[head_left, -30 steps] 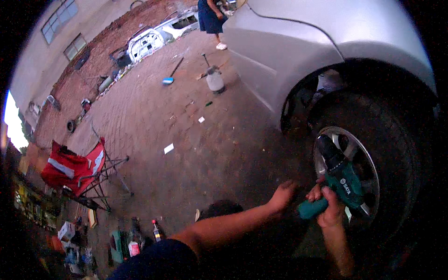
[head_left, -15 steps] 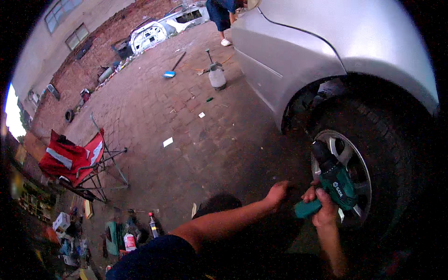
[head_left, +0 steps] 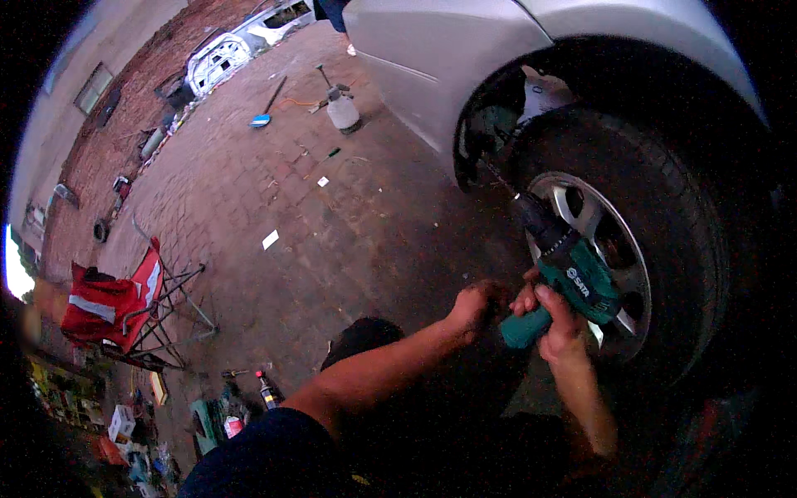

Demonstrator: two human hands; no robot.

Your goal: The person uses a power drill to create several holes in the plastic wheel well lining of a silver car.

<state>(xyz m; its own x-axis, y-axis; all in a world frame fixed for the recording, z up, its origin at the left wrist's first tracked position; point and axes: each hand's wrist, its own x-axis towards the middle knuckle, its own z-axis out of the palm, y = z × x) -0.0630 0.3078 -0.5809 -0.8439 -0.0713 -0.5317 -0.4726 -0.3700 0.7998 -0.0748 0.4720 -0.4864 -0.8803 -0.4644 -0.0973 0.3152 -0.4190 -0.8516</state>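
Observation:
A green and black cordless drill (head_left: 585, 278) is gripped by its handle in my right hand (head_left: 563, 328), with the fingers wrapped round it. Its chuck and a long, thin bit point up and away, toward the dark gap at the front of the wheel arch. Behind the drill is the spoked alloy wheel (head_left: 594, 202) of a silver car, inside a black tire (head_left: 664, 191). Just left of the drill's handle, my left hand (head_left: 473, 309) is closed with curled fingers. Whatever it may hold is lost in shadow.
The silver car body (head_left: 432, 58) rises ahead on the right. A pump sprayer (head_left: 342, 112) and a blue-headed tool (head_left: 261, 120) are on the paving beyond. A red folding chair (head_left: 116, 303) stands at left, with a spray can (head_left: 266, 390) and clutter nearby.
My view has shifted, so the car and wheel sit higher and further left. My left hand is closer to the drill. The right hand keeps its hold on the drill.

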